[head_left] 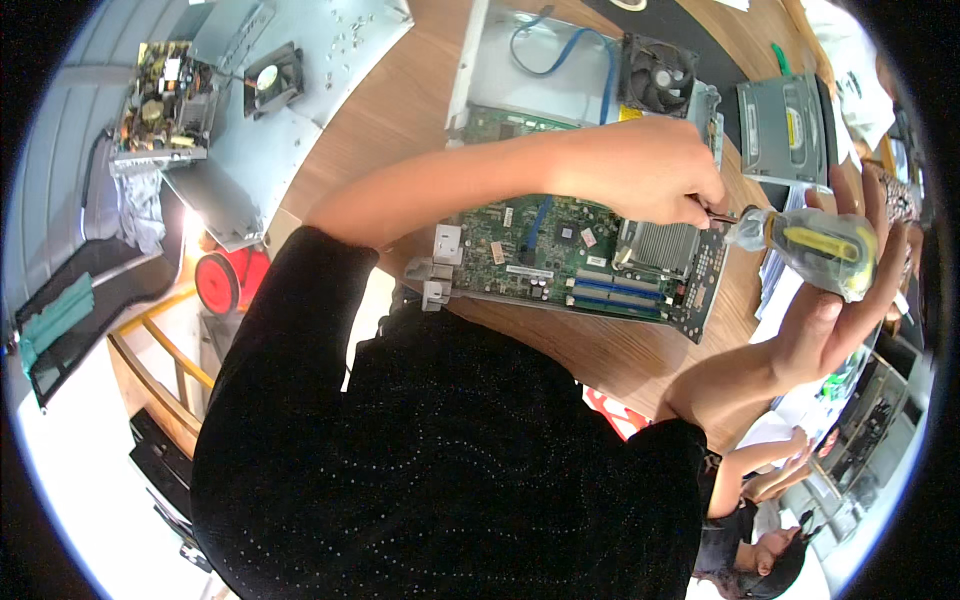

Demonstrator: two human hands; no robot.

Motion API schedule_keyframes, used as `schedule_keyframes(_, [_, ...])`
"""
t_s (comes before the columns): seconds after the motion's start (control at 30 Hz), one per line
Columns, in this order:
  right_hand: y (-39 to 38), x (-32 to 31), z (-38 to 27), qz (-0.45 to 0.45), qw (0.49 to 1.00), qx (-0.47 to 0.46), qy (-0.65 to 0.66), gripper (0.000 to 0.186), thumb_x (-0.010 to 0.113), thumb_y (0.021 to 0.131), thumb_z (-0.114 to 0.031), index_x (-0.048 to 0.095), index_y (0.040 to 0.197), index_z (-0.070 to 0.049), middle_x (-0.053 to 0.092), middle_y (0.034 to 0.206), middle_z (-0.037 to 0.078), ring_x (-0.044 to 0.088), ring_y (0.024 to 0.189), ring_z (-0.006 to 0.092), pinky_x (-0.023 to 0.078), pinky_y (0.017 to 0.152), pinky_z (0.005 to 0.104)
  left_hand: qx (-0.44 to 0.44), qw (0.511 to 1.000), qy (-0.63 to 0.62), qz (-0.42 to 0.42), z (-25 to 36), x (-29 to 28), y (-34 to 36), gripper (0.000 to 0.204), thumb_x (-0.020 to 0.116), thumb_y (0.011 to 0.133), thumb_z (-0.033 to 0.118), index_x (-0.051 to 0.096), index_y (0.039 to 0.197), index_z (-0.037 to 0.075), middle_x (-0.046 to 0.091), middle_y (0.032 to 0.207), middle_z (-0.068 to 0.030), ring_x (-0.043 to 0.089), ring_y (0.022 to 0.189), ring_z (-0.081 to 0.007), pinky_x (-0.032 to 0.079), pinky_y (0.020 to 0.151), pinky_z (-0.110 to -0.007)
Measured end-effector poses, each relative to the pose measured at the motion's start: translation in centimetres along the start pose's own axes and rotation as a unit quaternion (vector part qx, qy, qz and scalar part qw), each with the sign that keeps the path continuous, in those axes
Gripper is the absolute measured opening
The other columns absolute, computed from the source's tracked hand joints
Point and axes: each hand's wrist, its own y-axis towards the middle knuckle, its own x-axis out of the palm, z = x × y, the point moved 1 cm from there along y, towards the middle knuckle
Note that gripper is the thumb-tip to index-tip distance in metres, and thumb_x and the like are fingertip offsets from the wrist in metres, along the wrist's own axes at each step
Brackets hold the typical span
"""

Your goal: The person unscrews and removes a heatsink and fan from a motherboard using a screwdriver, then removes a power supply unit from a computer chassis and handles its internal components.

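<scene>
Over the right edge of an open computer case, my right hand (815,335) holds a screwdriver (810,245) with a fat yellow and grey handle wrapped in clear plastic. Its thumb and spread fingers go round the handle, and the shaft points left. My left hand (655,175) reaches across and pinches the shaft near its tip; any screw there is hidden. Below the hands lies a green motherboard (540,235) with a finned metal heat sink (660,245) and blue and white memory slots (620,295). Its upper part is covered by my left forearm.
A black fan (658,75) and a blue cable (565,60) lie in the case's far part. Right of it stands a grey drive (785,130). At far left are an opened power supply (170,105), another fan (273,80) and loose screws (345,50). Another person (755,545) works at lower right.
</scene>
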Motion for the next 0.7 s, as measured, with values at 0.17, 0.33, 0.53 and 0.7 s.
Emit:
schedule_keyframes(0.17, [2.6, -5.0, -2.9, -0.208, 0.964, 0.033, -0.161, 0.058, 0.069, 0.095, -0.028, 0.051, 0.139, 0.005, 0.060, 0.128, 0.034, 0.064, 0.113, 0.0428, 0.055, 0.093, 0.0493, 0.042, 0.999, -0.010, -0.025, -0.4, -0.1, 0.1, 0.021, 0.069, 0.090, 0.016, 0.077, 0.107, 0.006, 0.074, 0.089, -0.0178, 0.071, 0.083, -0.0355, 0.054, 0.074, -0.045])
schedule_keyframes(0.33, [5.6, -6.7, -5.4, -0.339, 0.878, 0.040, -0.336, 0.052, 0.073, 0.093, -0.034, 0.061, 0.128, 0.002, 0.067, 0.119, 0.022, 0.067, 0.108, 0.0332, 0.051, 0.094, 0.0411, 0.065, 0.997, -0.020, -0.026, -1.1, 0.3, 0.3, 0.021, 0.068, 0.090, 0.015, 0.077, 0.106, 0.007, 0.075, 0.089, -0.0164, 0.072, 0.084, -0.0344, 0.054, 0.074, -0.046])
schedule_keyframes(0.53, [9.6, -4.0, -7.5, -0.486, 0.759, 0.192, -0.387, 0.045, 0.063, 0.101, -0.033, 0.061, 0.125, 0.005, 0.067, 0.106, 0.023, 0.068, 0.098, 0.0324, 0.052, 0.086, 0.0385, 0.073, 0.996, -0.021, -0.043, -1.4, 0.6, 0.6, 0.018, 0.066, 0.090, 0.014, 0.077, 0.103, 0.006, 0.074, 0.088, -0.0169, 0.072, 0.083, -0.0357, 0.055, 0.073, -0.046])
schedule_keyframes(0.7, [10.0, -4.3, -7.0, -0.436, 0.788, 0.061, -0.431, 0.039, 0.055, 0.105, -0.031, 0.062, 0.125, 0.003, 0.068, 0.096, 0.021, 0.070, 0.089, 0.0313, 0.053, 0.078, 0.0370, 0.065, 0.998, -0.014, -0.015, -1.6, 0.9, 0.7, 0.018, 0.066, 0.090, 0.012, 0.076, 0.103, 0.004, 0.074, 0.087, -0.0170, 0.072, 0.081, -0.0344, 0.054, 0.073, -0.046])
